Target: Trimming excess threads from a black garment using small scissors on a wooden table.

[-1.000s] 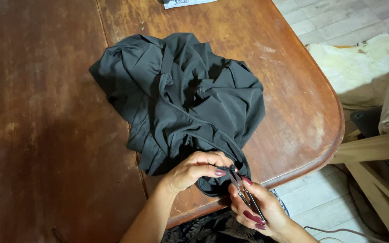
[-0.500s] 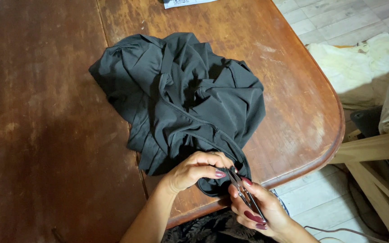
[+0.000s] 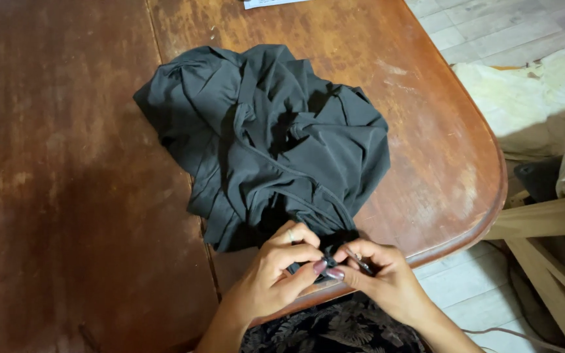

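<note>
a person's two hands meet at the near edge of a worn wooden counter (image 3: 67, 163), working on the hem of a crumpled black garment (image 3: 269, 144) that lies heaped across the counter's right half, its lower edge reaching the hands. the left hand (image 3: 276, 274) has its grip closed, thumb and forefinger pinching a fold of the dark fabric. the right hand (image 3: 380, 274) has its grip closed on a thin metal tool (image 3: 359, 260), possibly a needle or a small pair of snips; the view is too small to tell which. the fingertips of both hands are touching or nearly so, just over the counter's rim. to do this well, it seems best to keep the pinched fold taut and flat between the left fingers, hold the tool's point clear of the fingertips, and let the weight of the cloth rest on the counter rather than drag from the edge. a pale bundle (image 3: 531, 98) lies on the tiled floor well apart, beside a wooden frame (image 3: 544, 222).
</note>
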